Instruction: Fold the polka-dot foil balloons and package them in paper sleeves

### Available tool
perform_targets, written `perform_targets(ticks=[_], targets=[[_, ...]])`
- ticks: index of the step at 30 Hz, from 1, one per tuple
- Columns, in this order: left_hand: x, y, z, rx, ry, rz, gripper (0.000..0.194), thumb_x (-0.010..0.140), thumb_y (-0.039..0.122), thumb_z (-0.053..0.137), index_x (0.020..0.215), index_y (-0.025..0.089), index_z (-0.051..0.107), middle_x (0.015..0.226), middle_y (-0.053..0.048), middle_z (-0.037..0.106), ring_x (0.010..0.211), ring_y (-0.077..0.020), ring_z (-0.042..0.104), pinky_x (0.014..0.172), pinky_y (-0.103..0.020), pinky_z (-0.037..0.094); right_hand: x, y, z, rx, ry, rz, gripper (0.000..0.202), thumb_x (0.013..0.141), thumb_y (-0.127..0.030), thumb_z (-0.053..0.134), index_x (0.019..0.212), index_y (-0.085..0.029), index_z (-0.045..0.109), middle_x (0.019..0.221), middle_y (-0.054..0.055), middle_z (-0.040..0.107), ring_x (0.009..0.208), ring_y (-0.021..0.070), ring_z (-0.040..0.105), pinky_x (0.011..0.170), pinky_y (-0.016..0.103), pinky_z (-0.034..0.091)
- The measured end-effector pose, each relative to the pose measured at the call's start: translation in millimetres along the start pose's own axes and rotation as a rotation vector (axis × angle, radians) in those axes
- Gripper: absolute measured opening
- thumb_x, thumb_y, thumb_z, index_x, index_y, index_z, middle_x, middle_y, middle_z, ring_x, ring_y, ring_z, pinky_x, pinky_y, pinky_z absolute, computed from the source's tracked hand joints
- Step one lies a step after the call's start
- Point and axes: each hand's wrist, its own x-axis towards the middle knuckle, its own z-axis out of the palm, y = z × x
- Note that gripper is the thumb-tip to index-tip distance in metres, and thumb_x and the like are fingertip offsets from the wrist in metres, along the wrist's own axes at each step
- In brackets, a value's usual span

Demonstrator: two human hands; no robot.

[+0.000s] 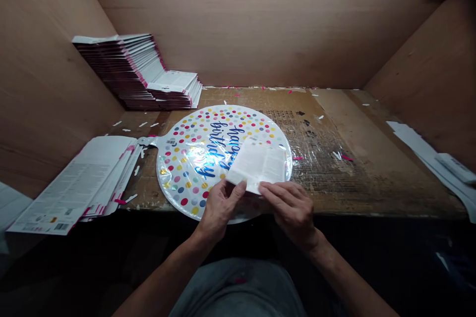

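Note:
A flat foil balloon (193, 158) with coloured dots and blue "happy birthday" lettering lies on the cardboard-covered bench, its tail pointing left. Over its right part, both hands hold a small white paper packet or folded sheet (256, 161); which of the two it is I cannot tell. My left hand (219, 205) pinches the near left corner, thumb on top. At the near right edge, the fingers of my right hand (292, 205) are closed on the same white piece. The print on it is too faint to read.
Flat printed card sleeves (74, 183) lie fanned at the left edge. Behind them stands a tall stack of folded cards (137, 72). White sheets (431, 158) lie at the right wall. Wooden panels (253, 20) enclose the bench, and paper scraps (342, 157) dot the cardboard.

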Motion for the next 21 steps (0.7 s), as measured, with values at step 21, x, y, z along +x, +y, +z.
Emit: perform_targets(ticks=[21], targets=[[69.5, 28.0, -87.6, 0.146, 0.264, 0.184, 0.039, 0.08, 0.053, 0.066, 0.095, 0.017, 0.066, 0.091, -0.008, 0.073, 0.079, -0.0217, 0.07, 0.067, -0.029, 0.058, 143.3, 2.9, 113.5, 0.46, -0.599, 0.208, 0.026, 0.097, -0.029, 0.042, 0.075, -0.02, 0.054, 0.074, 0.002, 0.062, 0.068, 0.0147, 0.057, 0.063, 0.026, 0.039]])
